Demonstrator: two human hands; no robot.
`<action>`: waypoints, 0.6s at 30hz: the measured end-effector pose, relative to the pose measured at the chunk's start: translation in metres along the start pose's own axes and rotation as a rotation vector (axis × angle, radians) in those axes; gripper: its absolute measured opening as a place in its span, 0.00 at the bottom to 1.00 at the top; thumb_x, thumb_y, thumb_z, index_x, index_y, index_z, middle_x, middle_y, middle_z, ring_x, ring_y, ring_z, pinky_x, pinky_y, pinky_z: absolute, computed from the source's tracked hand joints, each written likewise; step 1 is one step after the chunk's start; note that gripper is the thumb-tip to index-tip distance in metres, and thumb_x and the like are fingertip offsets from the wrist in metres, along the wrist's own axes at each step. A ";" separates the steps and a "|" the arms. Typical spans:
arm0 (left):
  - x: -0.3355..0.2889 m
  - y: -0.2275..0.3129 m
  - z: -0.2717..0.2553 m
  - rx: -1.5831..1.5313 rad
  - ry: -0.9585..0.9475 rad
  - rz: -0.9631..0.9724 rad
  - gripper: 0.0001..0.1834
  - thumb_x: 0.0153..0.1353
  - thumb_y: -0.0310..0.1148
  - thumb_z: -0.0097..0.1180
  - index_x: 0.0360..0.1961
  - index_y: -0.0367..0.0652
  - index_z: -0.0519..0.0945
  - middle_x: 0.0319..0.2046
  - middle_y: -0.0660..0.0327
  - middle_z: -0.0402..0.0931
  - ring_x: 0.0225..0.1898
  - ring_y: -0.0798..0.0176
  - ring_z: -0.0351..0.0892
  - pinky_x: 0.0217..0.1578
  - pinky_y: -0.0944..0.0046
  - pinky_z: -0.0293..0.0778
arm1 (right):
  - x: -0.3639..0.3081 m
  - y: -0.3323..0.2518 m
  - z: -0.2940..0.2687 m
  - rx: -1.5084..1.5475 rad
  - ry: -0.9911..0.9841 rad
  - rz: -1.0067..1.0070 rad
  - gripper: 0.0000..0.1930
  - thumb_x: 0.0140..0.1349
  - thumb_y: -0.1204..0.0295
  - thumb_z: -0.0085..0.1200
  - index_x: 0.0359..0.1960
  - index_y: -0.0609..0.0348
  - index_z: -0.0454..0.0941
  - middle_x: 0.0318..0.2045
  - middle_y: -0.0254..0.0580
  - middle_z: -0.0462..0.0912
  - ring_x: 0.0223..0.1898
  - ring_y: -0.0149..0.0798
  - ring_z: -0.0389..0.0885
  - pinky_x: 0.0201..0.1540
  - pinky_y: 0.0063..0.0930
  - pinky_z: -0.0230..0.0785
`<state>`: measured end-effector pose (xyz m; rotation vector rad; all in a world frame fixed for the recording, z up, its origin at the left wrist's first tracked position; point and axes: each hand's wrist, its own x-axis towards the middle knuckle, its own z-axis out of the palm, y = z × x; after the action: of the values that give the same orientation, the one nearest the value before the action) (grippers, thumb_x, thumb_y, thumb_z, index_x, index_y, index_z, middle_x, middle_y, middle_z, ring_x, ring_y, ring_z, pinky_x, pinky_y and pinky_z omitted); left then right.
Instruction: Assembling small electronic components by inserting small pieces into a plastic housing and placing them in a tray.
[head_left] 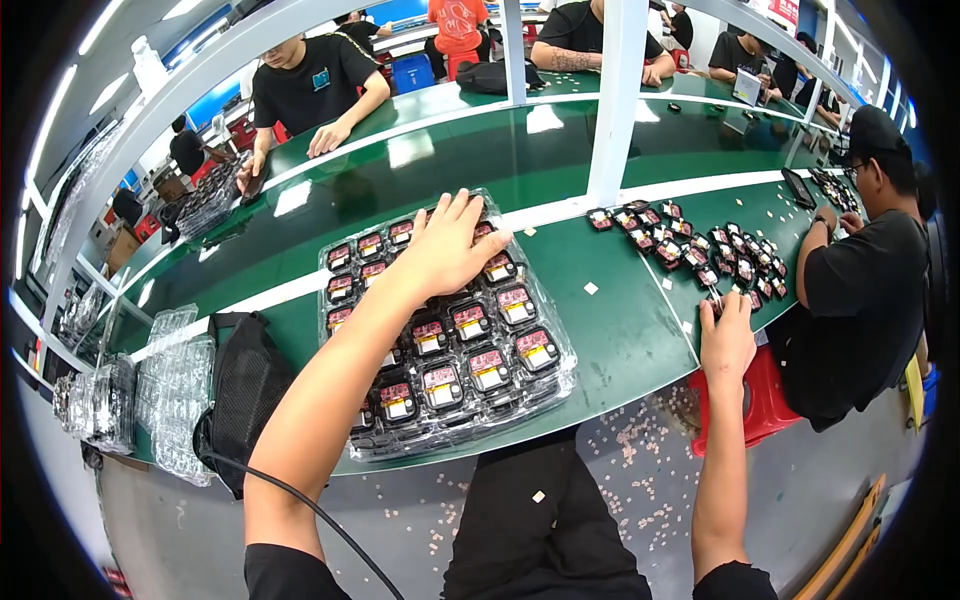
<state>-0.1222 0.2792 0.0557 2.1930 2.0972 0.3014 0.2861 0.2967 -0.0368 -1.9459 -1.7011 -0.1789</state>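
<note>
A clear plastic blister tray (556,375) lies in front of me, its pockets filled with rows of small black cases (430,337) with pink, yellow and white labels. My left hand (455,245) rests over the far part of the tray, palm down with fingers stretched out; it hides some cases beneath it. At the near edge of a loose pile of similar cases (745,255) on the right, my right hand (728,340) has its fingers closed on one small black case (714,303), partly covered by the fingertips.
Stacked empty clear trays (172,400) and a black bag (250,375) are at the left. White posts (615,110) rise along the green table (620,345). A co-worker (860,270) sits at right beside a red stool (715,415); others work across. Paper bits litter the floor.
</note>
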 end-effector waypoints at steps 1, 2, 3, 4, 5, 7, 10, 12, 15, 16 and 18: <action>-0.004 -0.001 -0.004 -0.057 0.045 -0.003 0.46 0.73 0.64 0.39 0.76 0.35 0.57 0.78 0.42 0.49 0.80 0.42 0.41 0.76 0.38 0.39 | 0.000 -0.001 -0.001 -0.005 -0.010 0.003 0.17 0.69 0.56 0.56 0.46 0.56 0.70 0.50 0.49 0.75 0.41 0.63 0.83 0.40 0.55 0.75; -0.008 -0.003 -0.008 -0.117 0.086 -0.005 0.45 0.74 0.62 0.41 0.76 0.35 0.56 0.78 0.42 0.48 0.80 0.42 0.40 0.76 0.40 0.37 | 0.000 -0.001 -0.001 -0.012 -0.012 0.005 0.17 0.69 0.56 0.56 0.46 0.56 0.70 0.50 0.49 0.75 0.41 0.63 0.83 0.40 0.55 0.75; -0.013 -0.006 -0.012 -0.140 0.105 -0.003 0.43 0.75 0.60 0.41 0.76 0.36 0.56 0.78 0.42 0.48 0.80 0.43 0.40 0.77 0.42 0.37 | 0.000 -0.002 -0.001 -0.019 -0.013 0.004 0.17 0.70 0.56 0.56 0.46 0.56 0.70 0.50 0.49 0.75 0.41 0.63 0.83 0.40 0.55 0.75; -0.020 -0.009 -0.017 -0.145 0.125 -0.008 0.42 0.76 0.59 0.40 0.76 0.36 0.56 0.78 0.42 0.49 0.81 0.44 0.40 0.77 0.43 0.38 | 0.001 -0.002 -0.003 -0.025 -0.015 0.003 0.17 0.70 0.56 0.56 0.46 0.56 0.70 0.50 0.49 0.75 0.41 0.63 0.83 0.41 0.55 0.75; -0.027 -0.013 -0.022 -0.141 0.132 -0.028 0.41 0.76 0.59 0.40 0.76 0.36 0.57 0.77 0.43 0.50 0.81 0.45 0.40 0.77 0.44 0.38 | 0.001 -0.003 -0.005 -0.020 -0.020 0.006 0.17 0.70 0.56 0.56 0.46 0.56 0.70 0.51 0.49 0.75 0.41 0.63 0.83 0.41 0.55 0.75; -0.044 -0.022 -0.033 -0.141 0.156 -0.053 0.38 0.77 0.55 0.41 0.76 0.37 0.58 0.77 0.45 0.53 0.81 0.47 0.41 0.77 0.46 0.38 | 0.002 0.001 -0.003 -0.011 -0.009 0.003 0.17 0.70 0.56 0.56 0.47 0.56 0.70 0.51 0.49 0.76 0.41 0.63 0.83 0.41 0.55 0.75; -0.082 -0.034 -0.044 -0.141 0.210 -0.066 0.35 0.78 0.51 0.42 0.75 0.38 0.60 0.76 0.45 0.55 0.80 0.46 0.43 0.77 0.49 0.41 | 0.002 -0.001 0.000 0.002 -0.003 0.009 0.18 0.70 0.55 0.56 0.47 0.56 0.71 0.51 0.49 0.76 0.41 0.62 0.83 0.41 0.55 0.75; -0.111 -0.040 -0.042 -0.206 0.255 -0.056 0.33 0.78 0.49 0.43 0.74 0.38 0.62 0.76 0.45 0.56 0.80 0.46 0.45 0.76 0.50 0.43 | 0.001 -0.003 -0.001 -0.017 -0.015 0.010 0.17 0.70 0.55 0.56 0.46 0.56 0.71 0.51 0.48 0.76 0.41 0.62 0.83 0.41 0.54 0.75; -0.153 -0.046 -0.026 -0.334 0.386 -0.047 0.31 0.78 0.48 0.43 0.71 0.37 0.66 0.74 0.44 0.59 0.79 0.45 0.49 0.75 0.50 0.46 | 0.002 0.002 -0.002 -0.023 0.011 -0.003 0.17 0.69 0.56 0.56 0.46 0.56 0.72 0.50 0.48 0.76 0.42 0.62 0.83 0.41 0.54 0.74; -0.166 -0.049 -0.018 -0.394 0.469 -0.041 0.30 0.78 0.50 0.44 0.69 0.37 0.69 0.73 0.42 0.60 0.78 0.43 0.52 0.75 0.49 0.47 | 0.002 0.004 -0.005 -0.023 0.017 -0.006 0.17 0.69 0.57 0.57 0.45 0.57 0.72 0.49 0.48 0.77 0.41 0.61 0.83 0.41 0.53 0.74; -0.201 -0.060 -0.004 -0.470 0.594 -0.145 0.29 0.78 0.50 0.42 0.66 0.37 0.72 0.71 0.43 0.63 0.75 0.44 0.58 0.73 0.50 0.51 | 0.004 0.003 -0.002 0.027 0.021 -0.029 0.16 0.69 0.57 0.58 0.44 0.57 0.72 0.46 0.48 0.77 0.40 0.60 0.82 0.41 0.52 0.74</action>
<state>-0.1888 0.0814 0.0320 1.7976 2.1106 1.4123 0.2905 0.2992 -0.0345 -1.8937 -1.7104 -0.1851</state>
